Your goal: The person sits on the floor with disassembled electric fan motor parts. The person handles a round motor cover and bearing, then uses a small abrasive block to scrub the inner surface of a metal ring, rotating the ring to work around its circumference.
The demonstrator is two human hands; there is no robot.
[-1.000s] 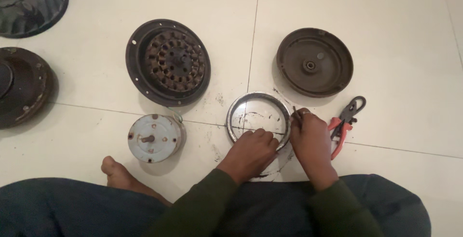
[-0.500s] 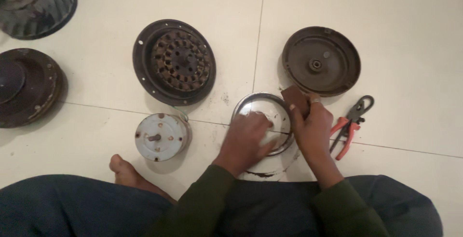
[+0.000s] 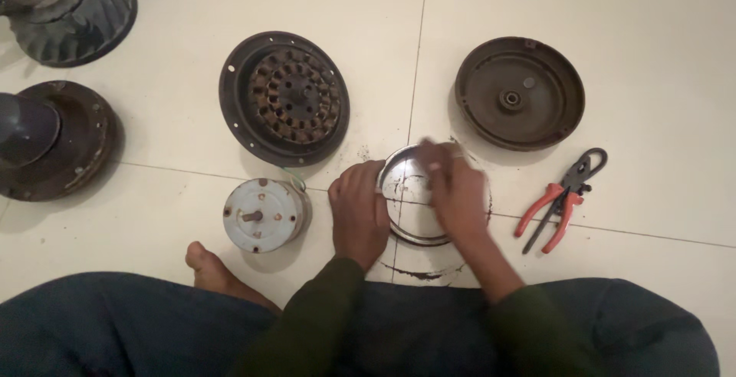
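On the tiled floor, the left hand [image 3: 359, 212] grips a shiny metal ring's [image 3: 399, 185] rim while the blurred right hand [image 3: 458, 193] covers its far side, grasp unclear.

Shiny metal ring [image 3: 405, 185], rusty matt motor covers [image 3: 520, 93], glossy floor tiles [image 3: 652, 32].

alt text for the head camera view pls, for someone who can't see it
Seen from above, a person seated on a pale tiled floor grips a shiny round metal ring with the left hand while the blurred right hand lies over it. Around them lie dark round motor housings, a small grey cylindrical motor and red-handled pliers.
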